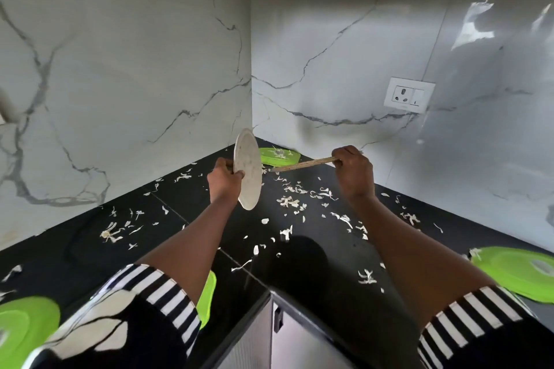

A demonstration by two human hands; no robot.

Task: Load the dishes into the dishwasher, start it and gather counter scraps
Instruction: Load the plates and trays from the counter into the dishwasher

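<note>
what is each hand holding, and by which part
The left hand grips the upright white plate at its rim. The right hand grips the thin wooden stick at one end.

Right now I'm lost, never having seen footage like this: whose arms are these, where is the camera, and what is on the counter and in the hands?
No machine here: the grips are a person's bare hands, filmed by one wide-angle camera worn on their head, looking down. The left grip holds a white plate up on edge. The right grip pinches a thin stick that points toward it. Pale scraps are scattered over the black counter. A green lid lies in the corner, with another green lid at the right.
</note>
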